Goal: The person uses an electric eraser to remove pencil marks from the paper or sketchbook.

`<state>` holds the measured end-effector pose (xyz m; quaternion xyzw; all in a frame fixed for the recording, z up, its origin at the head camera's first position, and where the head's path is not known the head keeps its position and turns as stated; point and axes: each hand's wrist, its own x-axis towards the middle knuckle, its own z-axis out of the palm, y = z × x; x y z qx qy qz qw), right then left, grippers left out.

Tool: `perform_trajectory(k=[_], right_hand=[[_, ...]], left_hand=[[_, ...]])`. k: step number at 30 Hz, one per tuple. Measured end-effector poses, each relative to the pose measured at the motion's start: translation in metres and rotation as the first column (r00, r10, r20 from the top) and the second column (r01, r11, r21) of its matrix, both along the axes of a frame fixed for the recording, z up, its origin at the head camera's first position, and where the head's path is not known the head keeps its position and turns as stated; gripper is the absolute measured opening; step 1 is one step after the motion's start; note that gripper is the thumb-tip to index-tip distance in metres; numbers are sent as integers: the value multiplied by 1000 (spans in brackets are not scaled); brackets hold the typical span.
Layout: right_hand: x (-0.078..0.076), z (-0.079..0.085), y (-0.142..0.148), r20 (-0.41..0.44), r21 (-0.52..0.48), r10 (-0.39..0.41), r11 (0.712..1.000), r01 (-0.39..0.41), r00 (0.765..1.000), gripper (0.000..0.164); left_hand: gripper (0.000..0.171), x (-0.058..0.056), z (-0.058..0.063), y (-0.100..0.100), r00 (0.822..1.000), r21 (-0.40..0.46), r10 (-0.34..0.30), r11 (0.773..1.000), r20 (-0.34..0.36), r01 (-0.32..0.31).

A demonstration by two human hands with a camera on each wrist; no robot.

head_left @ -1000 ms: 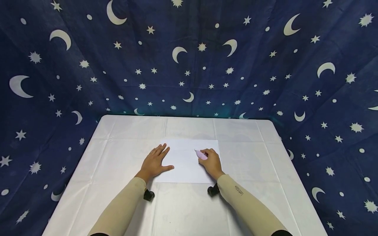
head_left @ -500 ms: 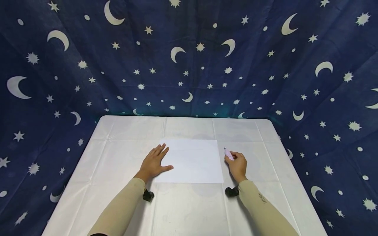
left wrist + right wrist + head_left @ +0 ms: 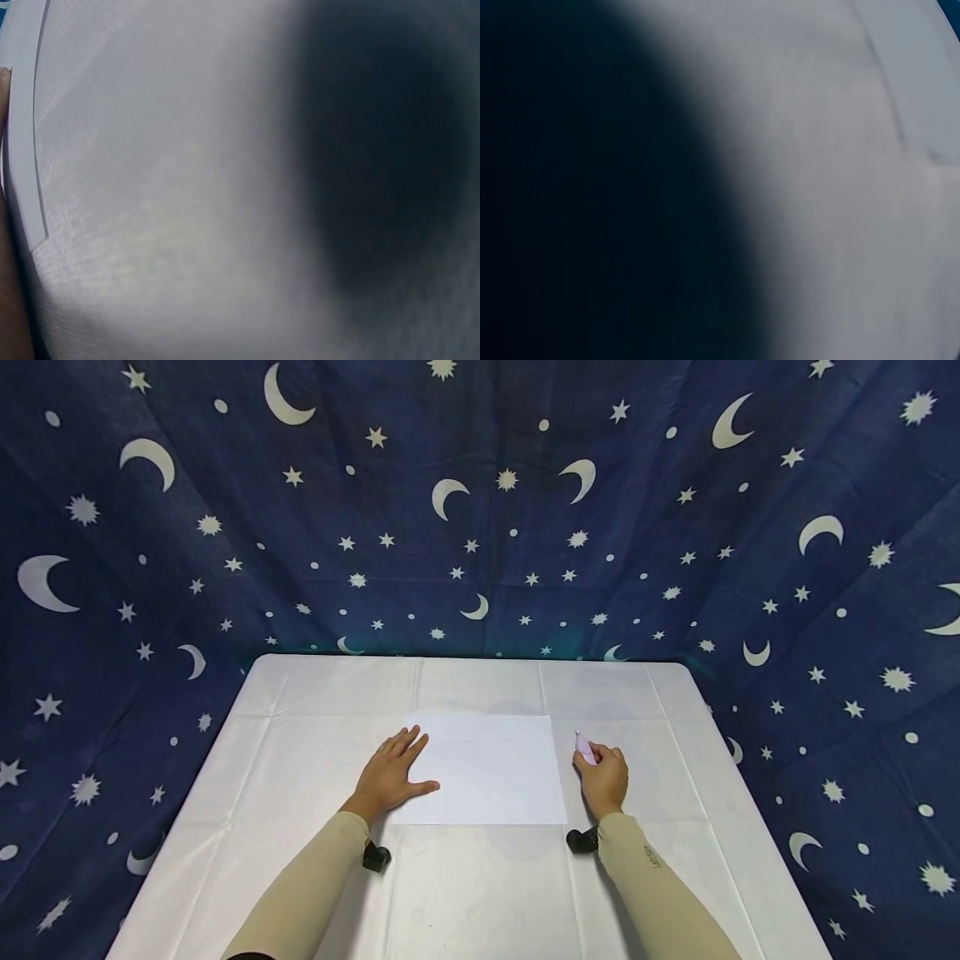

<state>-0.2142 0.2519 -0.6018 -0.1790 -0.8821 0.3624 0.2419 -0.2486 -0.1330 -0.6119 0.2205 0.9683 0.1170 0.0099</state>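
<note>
A white sheet of paper point(image 3: 487, 777) lies flat on the table, with a very faint line across its upper part. My left hand point(image 3: 386, 781) rests on the sheet's left edge, fingers and thumb spread. Off the sheet's right edge, my right hand point(image 3: 603, 781) pinches a plump lilac pen point(image 3: 585, 748) shaped like a correction pen. Its slim silvery tip points up and away from me. In the left wrist view, a sliver of paper point(image 3: 26, 165) shows beside the hand's edge. The right wrist view shows a paper corner point(image 3: 919, 82) but not the pen.
A white cloth covers the table point(image 3: 480, 893), its fold creases visible. Behind it hangs a dark blue curtain point(image 3: 480, 510) with moons and stars. A black wrist camera point(image 3: 377, 858) sits under the left wrist, another camera point(image 3: 581, 841) under the right.
My right hand has lifted the pen off the sheet and moved right, past the paper's edge, turning the tip more upward. The left hand has stayed in place.
</note>
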Motion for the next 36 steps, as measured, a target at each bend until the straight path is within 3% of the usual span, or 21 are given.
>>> perform_trajectory(k=[7, 14, 26, 36], right_hand=[[-5, -6, -1, -39, -65, -41, 997, 38, 998, 30], [-12, -9, 0, -31, -63, -38, 997, 36, 999, 30], [-4, -14, 0, -67, -58, -55, 997, 51, 996, 30], [-4, -8, -3, -24, -76, -52, 996, 50, 998, 30]], left_hand=[[98, -2, 1, 0, 999, 9, -11, 1000, -36, 11], [97, -6, 7, -1, 1000, 19, -16, 1000, -24, 17], [99, -5, 2, 0, 1000, 8, -23, 1000, -17, 23], [100, 1, 3, -1, 999, 12, -18, 1000, -46, 18]])
